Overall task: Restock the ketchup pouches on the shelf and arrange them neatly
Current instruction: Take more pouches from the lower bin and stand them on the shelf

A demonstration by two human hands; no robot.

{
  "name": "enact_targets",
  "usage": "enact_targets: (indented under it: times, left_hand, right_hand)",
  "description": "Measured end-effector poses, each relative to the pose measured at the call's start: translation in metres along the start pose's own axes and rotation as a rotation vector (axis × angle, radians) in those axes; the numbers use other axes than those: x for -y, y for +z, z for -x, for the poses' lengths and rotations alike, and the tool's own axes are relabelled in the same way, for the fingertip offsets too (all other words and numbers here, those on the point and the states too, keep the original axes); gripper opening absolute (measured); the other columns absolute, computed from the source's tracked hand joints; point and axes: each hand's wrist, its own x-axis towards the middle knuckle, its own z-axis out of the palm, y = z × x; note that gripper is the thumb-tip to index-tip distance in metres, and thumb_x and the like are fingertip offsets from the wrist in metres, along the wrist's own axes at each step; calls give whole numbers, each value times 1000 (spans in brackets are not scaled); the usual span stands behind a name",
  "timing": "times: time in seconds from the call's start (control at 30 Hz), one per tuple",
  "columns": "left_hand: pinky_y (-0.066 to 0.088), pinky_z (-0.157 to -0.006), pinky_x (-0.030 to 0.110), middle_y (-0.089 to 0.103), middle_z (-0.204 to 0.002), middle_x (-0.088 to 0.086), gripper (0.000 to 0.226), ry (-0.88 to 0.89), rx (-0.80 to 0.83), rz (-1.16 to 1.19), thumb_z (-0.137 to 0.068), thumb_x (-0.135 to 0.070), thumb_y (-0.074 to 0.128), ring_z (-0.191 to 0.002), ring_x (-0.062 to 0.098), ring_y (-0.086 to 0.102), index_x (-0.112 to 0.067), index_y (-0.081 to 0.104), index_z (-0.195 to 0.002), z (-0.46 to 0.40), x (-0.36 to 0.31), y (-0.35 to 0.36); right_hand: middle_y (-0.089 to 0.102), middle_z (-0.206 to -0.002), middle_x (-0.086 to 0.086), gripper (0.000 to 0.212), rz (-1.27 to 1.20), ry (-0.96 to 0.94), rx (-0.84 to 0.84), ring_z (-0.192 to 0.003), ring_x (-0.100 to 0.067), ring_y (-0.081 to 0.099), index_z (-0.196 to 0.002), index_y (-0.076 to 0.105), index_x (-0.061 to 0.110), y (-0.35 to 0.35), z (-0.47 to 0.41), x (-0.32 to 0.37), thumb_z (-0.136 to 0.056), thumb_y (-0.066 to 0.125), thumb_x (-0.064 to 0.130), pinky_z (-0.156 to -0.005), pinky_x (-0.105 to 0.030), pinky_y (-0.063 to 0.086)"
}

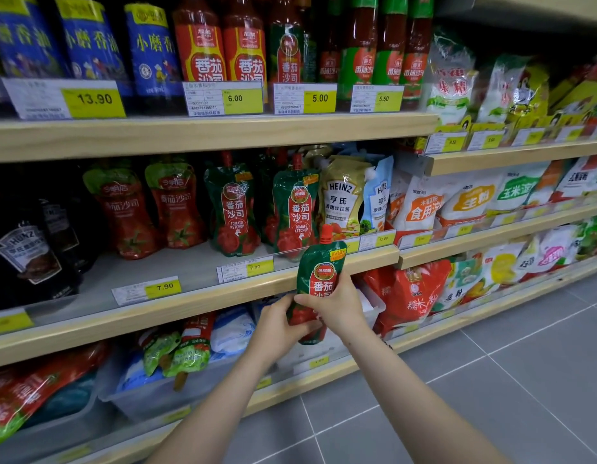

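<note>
Ketchup pouch (319, 279), green with a red cap, was held upright in front of the middle shelf (203, 296), just below its front edge and not yet on it. The left hand (277, 321) was curled around the pouch's lower left side; the right hand (337, 306) wrapped its lower right side, both gripping it. On the shelf stood two matching green pouches (232, 209), upright side by side, with bare shelf in front of them. Restocking looked to be underway, with this pouch still to be placed and the row still to be straightened. Below, a clear plastic bin (149, 393) held green and red pouches lying loosely with pale bags.
</note>
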Motion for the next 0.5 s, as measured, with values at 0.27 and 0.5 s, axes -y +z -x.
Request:
enact_targets:
  times: [0.27,0.5]
  left_hand:
    - [41,-81,35,64,-105,0,39,410,-398,-718,-84,-44,51,-100,19,55,-18,62,-110,-5,8,-124]
    - [40,-66,37,66,-88,0,33,301,-350,-1026,-84,-38,55,-83,27,61,-18,63,-109,3,34,-149]
  right_hand:
    - [64,-102,1,64,-134,-223,-20,-91,-12,61,-109,47,15,-3,-20,67,-59,86,25,-82,-32,51]
    - [57,-108,2,75,-111,-412,-59,-99,-14,55,-119,42,11,38,-34,115,-61,84,32,-84,-27,44]
